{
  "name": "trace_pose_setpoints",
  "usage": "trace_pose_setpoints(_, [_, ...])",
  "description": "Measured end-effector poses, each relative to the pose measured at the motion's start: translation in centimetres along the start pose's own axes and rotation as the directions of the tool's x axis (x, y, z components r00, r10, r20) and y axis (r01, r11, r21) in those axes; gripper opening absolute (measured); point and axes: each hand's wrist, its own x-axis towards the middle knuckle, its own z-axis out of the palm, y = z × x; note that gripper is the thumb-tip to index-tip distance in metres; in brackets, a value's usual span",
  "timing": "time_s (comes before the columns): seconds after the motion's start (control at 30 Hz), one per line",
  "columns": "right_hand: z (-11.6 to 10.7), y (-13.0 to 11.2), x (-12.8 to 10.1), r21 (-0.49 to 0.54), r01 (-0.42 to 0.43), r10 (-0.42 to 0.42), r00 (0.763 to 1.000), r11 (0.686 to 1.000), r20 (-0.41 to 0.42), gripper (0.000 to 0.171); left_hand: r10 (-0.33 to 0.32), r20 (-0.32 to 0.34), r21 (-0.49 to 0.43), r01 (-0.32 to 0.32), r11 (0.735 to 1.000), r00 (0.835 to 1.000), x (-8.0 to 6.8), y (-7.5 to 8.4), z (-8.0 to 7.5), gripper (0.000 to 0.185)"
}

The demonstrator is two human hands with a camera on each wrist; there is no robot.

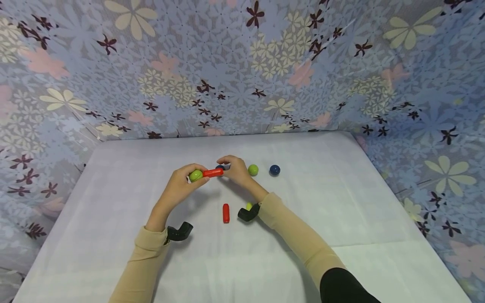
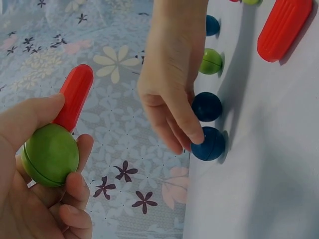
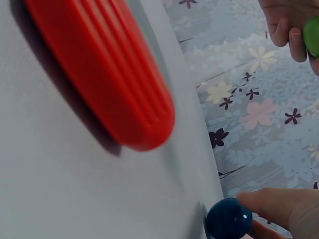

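My left hand point(image 1: 188, 179) is raised a little above the white table point(image 1: 341, 210) and grips a green ball point(image 1: 195, 175) with a red ribbed stick point(image 1: 213, 172) stuck to it; the left wrist view shows that ball point(image 2: 50, 154) and stick point(image 2: 75, 97) close up. Just to its right, my right hand point(image 1: 224, 166) arches over a blue ball point(image 1: 219, 167) that rests on the table. Its fingertips point(image 2: 195, 135) pinch this blue ball point(image 2: 209, 144), as the right wrist view also shows point(image 3: 229, 219). A second blue ball point(image 2: 207, 106) lies beside it, hidden under the hand in the head view.
Right of my right hand lie a loose green ball point(image 1: 253, 170) and a blue ball point(image 1: 274, 170). A second red stick point(image 1: 226, 213) lies nearer me, with another green ball point(image 1: 249, 205) half hidden by the wrist mount. Flowered cloth walls point(image 1: 242, 63) enclose the table.
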Motion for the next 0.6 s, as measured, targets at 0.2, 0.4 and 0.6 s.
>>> trace_pose_setpoints(0.2, [0.7, 0.4, -0.2, -0.065, -0.026, 0.027, 1.0, 0.998, 0.011, 0.033, 0.005, 0.0, 0.016, -0.005, 1.0, 1.0, 0.3, -1.1, 0.3, 0.023])
trace_pose_setpoints(0.4, [0.7, 0.7, -0.2, -0.07, -0.033, 0.033, 0.999, 0.997, -0.005, 0.032, 0.0, -0.003, 0.039, 0.0, 0.999, 1.0, 0.5, -1.3, 0.2, 0.024])
trace_pose_setpoints(0.6, [0.0, 0.6, -0.5, 0.016, -0.011, 0.011, 0.999, 1.0, -0.03, 0.034, 0.0, 0.012, 0.046, -0.001, 0.999, 1.0, 0.6, -1.4, 0.1, 0.024])
